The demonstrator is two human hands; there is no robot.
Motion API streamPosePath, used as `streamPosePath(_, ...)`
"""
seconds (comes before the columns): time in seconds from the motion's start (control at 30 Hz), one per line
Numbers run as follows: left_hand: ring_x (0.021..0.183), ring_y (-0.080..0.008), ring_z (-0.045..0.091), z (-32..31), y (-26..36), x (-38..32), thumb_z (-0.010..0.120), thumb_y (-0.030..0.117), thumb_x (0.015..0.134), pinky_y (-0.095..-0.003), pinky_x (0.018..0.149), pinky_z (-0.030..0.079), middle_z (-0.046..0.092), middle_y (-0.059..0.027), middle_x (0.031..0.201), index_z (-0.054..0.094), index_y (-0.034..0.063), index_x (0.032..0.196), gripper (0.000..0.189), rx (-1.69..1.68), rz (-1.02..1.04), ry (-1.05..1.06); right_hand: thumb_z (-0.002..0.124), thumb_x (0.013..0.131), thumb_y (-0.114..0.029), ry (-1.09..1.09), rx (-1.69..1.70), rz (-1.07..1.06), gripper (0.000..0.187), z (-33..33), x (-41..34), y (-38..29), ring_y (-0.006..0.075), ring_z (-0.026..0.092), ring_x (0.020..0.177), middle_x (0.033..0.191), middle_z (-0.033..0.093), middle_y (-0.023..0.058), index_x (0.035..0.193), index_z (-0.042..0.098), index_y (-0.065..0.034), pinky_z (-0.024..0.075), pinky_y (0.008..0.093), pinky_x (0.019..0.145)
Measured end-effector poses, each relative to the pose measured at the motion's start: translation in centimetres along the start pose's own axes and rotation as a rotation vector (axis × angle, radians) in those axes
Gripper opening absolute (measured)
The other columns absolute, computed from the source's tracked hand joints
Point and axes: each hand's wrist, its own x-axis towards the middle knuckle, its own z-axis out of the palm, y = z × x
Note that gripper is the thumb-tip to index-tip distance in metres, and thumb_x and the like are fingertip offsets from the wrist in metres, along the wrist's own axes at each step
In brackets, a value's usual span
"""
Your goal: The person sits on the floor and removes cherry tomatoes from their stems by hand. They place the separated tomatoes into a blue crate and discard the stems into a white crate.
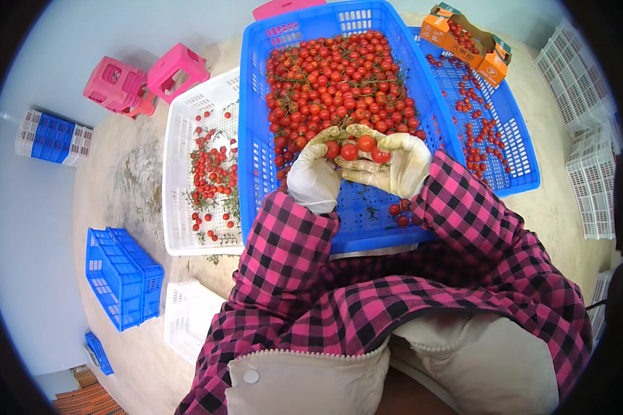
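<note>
Both my hands wear pale, stained gloves and meet over the near part of a large blue plastic crate (425, 78). My left hand (316, 168) curls around the left side of a few cherry tomatoes (349, 152). Palm up, my right hand (394, 161) cradles those tomatoes from the right, its fingers reaching towards my left hand. Beyond the hands, a heap of cherry tomatoes (337, 83) with green stems fills the crate's far part. A few loose cherry tomatoes (403, 220) lie by my right cuff.
Left stands a white crate (174, 207) with scattered tomatoes and stems. At right, another blue crate (529, 155) holds tomatoes and an orange cardboard box (464, 46). Pink plastic stools (179, 72), nested blue crates (117, 280), a white basket (189, 316) and stacked white crates (576, 78) stand around.
</note>
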Motion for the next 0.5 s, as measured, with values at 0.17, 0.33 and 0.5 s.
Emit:
streamPosePath(0.17, 0.095, -0.0238, 0.051, -0.8, -0.3, 0.0, 0.047, 0.007, 0.077, -0.0385, 0.082, 0.043, 0.053, -0.0125, 0.102, 0.049, 0.0015, 0.108, 0.031, 0.010, -0.046, 0.145, 0.038, 0.087, -0.024, 0.092, -0.148, 0.047, 0.036, 0.2, -0.4, 0.0, 0.0355, 0.052, 0.097, 0.110, 0.049, 0.0199, 0.116, 0.041, -0.0020, 0.0411, 0.0488, 0.086)
streamPosePath(0.33, 0.077, -0.0232, 0.055, -1.7, 0.6, 0.1, 0.042, -0.004, 0.068, -0.0328, 0.066, 0.045, 0.057, -0.0120, 0.097, 0.052, 0.0000, 0.103, 0.037, 0.106, -0.117, 0.136, 0.038, 0.088, -0.026, 0.059, -0.196, 0.090, 0.037, 0.0, -0.4, -0.3, 0.0358, 0.053, 0.096, 0.112, 0.046, 0.0188, 0.118, 0.038, -0.0048, 0.0488, 0.0436, 0.076)
streamPosePath(0.5, 0.067, -0.0144, 0.053, -0.5, 1.0, -0.3, 0.043, 0.002, 0.068, -0.0243, 0.055, 0.043, 0.057, -0.0109, 0.094, 0.045, 0.0012, 0.113, 0.045, 0.252, -0.243, -0.086, 0.040, 0.087, -0.029, 0.127, -0.239, -0.050, 0.037, -0.2, 0.0, -0.2, 0.0271, 0.058, 0.085, 0.106, 0.051, 0.0145, 0.117, 0.040, -0.0062, 0.0526, 0.0354, 0.062)
